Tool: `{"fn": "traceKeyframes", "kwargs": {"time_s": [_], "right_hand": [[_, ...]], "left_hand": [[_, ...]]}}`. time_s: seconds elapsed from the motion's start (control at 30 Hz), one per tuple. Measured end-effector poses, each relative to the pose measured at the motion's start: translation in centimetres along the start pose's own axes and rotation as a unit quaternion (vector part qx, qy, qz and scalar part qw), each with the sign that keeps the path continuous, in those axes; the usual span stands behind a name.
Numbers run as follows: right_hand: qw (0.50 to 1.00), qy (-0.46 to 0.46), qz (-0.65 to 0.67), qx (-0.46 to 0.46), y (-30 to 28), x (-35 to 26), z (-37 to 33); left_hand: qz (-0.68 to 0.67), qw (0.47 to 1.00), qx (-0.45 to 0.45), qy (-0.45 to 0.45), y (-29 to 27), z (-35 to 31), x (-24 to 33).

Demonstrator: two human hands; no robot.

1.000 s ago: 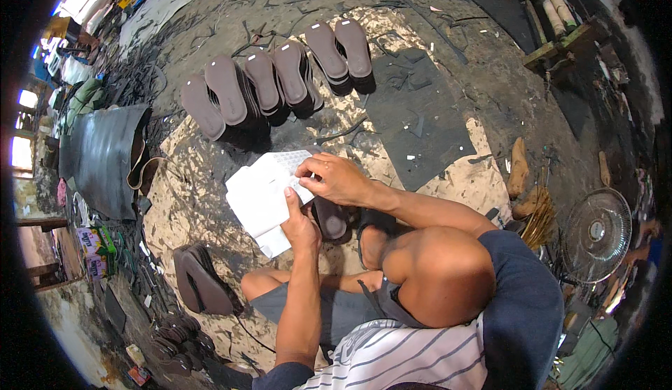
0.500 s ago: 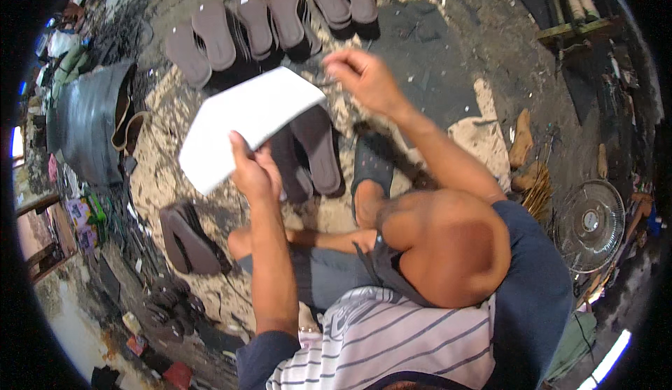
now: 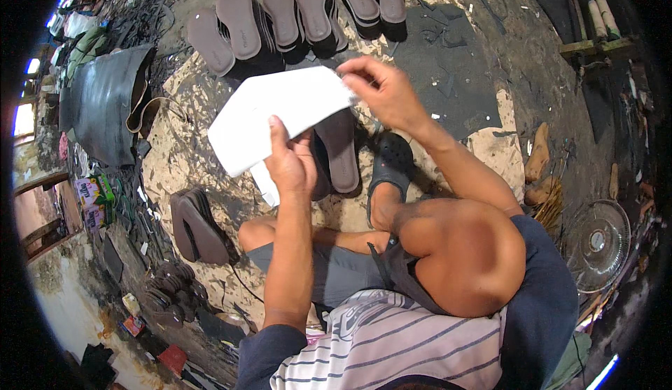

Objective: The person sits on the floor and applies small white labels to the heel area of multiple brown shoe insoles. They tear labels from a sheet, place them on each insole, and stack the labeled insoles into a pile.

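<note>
White paper sheets (image 3: pixel 273 107) hang over the floor, gripped at their near edge by my left hand (image 3: pixel 290 162), thumb on top. A narrower white strip (image 3: pixel 264 183) dangles below that hand. At the far right corner of the paper is my right hand (image 3: pixel 385 96), its thumb and fingertips pinched together. Whatever lies between those fingertips is too small to make out. Under the paper, partly hidden, brown insoles (image 3: pixel 341 156) lie by my foot in a dark clog (image 3: pixel 390 159). Beyond the paper stands a row of stacked brown insoles (image 3: pixel 238 23), several with small white tags.
Another insole stack (image 3: pixel 199 225) stands left of my knee, near a dark heap of pieces (image 3: pixel 168 288). A curved black sheet (image 3: pixel 105 103) lies at the far left. On the right are a fan (image 3: pixel 596 239), a tan foot-shaped form (image 3: pixel 537 153) and a wooden rack (image 3: pixel 595 46).
My right hand has come to the paper's right corner from just beyond it. The paper has tilted a little, and a white strip now shows beneath my left hand. The whole view has shifted slightly.
</note>
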State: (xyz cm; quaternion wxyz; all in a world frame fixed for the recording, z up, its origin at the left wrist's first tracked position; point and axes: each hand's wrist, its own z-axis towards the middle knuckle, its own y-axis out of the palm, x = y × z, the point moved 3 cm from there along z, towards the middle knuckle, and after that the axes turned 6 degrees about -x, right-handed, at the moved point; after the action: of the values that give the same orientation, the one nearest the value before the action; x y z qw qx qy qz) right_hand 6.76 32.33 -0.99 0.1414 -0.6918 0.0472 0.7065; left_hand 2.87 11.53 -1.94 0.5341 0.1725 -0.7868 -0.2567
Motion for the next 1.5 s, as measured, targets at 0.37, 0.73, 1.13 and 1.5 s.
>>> {"fn": "traceKeyframes", "kwargs": {"time_s": [0.37,0.73,1.13,1.5], "right_hand": [[0.972,-0.147,-0.175,-0.046,3.2,-2.9,-0.9],[0.995,-0.018,-0.079,-0.055,1.7,-2.7,-0.6],[0.99,0.096,0.099,0.026,-0.7,4.8,2.0],[0.978,0.075,-0.165,-0.102,5.2,12.3,4.1]], "left_hand": [[0.067,0.998,-0.002,-0.02,2.0,-1.5,-2.4],[0.073,0.996,-0.046,-0.007,2.6,-1.4,-2.3],[0.103,0.977,0.031,-0.185,-4.4,-4.6,-6.1],[0.648,0.725,-0.227,0.054,-5.4,-6.1,-10.4]]}}
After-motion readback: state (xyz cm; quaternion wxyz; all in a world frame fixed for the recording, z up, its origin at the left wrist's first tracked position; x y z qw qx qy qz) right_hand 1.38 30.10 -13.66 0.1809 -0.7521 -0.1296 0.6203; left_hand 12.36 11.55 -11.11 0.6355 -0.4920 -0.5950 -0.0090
